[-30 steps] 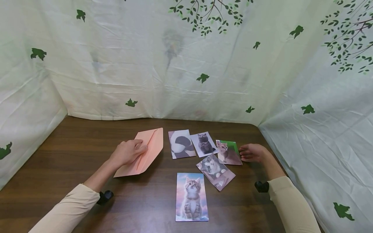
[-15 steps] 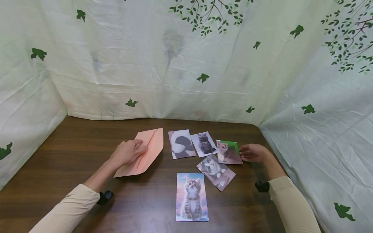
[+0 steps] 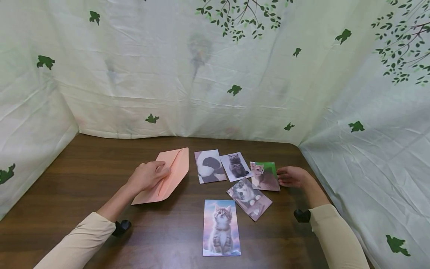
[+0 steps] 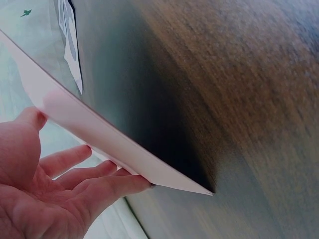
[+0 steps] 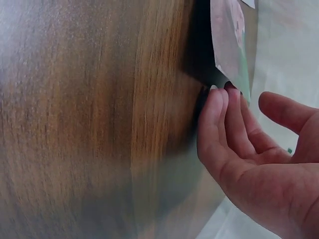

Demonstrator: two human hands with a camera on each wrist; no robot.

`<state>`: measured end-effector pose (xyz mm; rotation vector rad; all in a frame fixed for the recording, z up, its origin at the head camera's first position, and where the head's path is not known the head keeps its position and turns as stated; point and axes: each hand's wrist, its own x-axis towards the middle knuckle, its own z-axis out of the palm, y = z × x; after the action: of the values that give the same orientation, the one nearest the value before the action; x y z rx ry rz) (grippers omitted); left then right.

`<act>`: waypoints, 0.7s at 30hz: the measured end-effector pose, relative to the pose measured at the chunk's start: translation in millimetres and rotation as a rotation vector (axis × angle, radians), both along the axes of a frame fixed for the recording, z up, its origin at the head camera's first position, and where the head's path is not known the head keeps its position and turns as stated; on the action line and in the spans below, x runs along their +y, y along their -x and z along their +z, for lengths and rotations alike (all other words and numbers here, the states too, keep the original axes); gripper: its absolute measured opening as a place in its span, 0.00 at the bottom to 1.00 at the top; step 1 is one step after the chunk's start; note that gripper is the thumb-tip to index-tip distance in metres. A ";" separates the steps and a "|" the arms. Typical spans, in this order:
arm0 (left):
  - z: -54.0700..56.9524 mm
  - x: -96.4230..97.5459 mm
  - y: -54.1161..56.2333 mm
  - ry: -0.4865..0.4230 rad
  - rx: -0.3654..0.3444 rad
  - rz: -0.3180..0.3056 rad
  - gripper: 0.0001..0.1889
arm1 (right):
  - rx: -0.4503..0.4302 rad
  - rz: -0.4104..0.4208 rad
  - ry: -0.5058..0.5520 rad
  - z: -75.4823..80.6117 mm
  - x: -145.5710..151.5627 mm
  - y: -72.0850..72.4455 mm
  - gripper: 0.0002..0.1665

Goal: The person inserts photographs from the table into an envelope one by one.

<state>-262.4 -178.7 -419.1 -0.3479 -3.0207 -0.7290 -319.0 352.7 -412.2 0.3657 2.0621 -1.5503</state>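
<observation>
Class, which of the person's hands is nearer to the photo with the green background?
Right: the right hand is at the right edge of that photo; the left hand holds the pink envelope, farther left.

Soft, even light in here; pale cloth gently bright.
Detail: faint sheen on tabletop; dark shadow beneath envelope, another beside card; wrist views dimmer, grainy.

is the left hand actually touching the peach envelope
Touching. The left wrist view shows the left hand with its fingers meeting the peach envelope, no gap visible where they meet.
</observation>
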 end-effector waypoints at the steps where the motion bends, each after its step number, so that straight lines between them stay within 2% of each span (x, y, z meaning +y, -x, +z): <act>1: 0.0 0.1 0.0 0.001 0.001 0.000 0.29 | 0.001 0.004 -0.003 0.2 -0.1 -0.2 0.31; 3: -0.1 0.4 0.3 0.000 -0.001 0.001 0.29 | 0.005 0.014 -0.010 -0.1 0.0 0.0 0.31; 12: -1.5 0.2 2.2 -0.004 0.002 0.004 0.30 | -0.001 -0.037 0.002 -1.0 -5.1 -0.1 0.28; 21: -1.7 -0.8 2.3 -0.007 0.009 -0.003 0.29 | 0.010 -0.048 0.020 -1.4 -9.8 -1.7 0.19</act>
<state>-264.7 -179.5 -420.9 -0.3542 -3.0094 -0.7365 -317.3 342.9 -413.6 0.4038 2.0581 -1.6028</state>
